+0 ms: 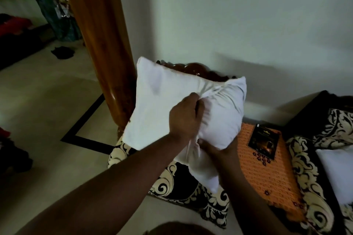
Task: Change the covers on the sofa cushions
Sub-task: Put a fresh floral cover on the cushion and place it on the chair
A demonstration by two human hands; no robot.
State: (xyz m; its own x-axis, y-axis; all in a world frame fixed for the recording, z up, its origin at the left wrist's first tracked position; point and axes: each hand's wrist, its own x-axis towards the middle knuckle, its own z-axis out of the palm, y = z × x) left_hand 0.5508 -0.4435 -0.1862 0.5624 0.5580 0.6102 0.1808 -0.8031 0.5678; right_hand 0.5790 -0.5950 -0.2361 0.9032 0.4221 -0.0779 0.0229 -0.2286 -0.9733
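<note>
Far left: floor with dark clothes (pixel 63 52) strewn, plus a wooden post (pixel 101 44) standing just left of the sofa. Not relevant to the grip.

White cushion (pixel 162 105) is held up in the air above the patterned sofa seat (pixel 183 187), in front of the carved sofa back (pixel 191 68). It looks like a bare insert or one in a plain white cover; can't tell which.

Left hand (pixel 184 118) is fisted on the cushion's face near centre, pinching a bunch of fabric. Creases radiate from the fist to the top right corner, so the cloth is slack and the fill gives easily.

Right hand (pixel 215 149) cups the lower edge from below, fingers curled round it, next to what looks like a seam or opening flap. It's blurred, so not sure.

Handling judgement: light, soft, no stiffness, not fragile. The cloth is grippy enough that slip risk is low. A pinch on the face only gathers fabric and doesn't control the bulk. Better hold: two corners or the open edge, squeezing the fill to get it through a cover mouth.

Right of that: orange cover (pixel 267 173) lies flat on the seat with a dark packet (pixel 264 142) on top. Likely the replacement cover. The packet needs to come off first.

Far right: second white cushion (pixel 338 170) lies on the seat, well apart from the hands.
</note>
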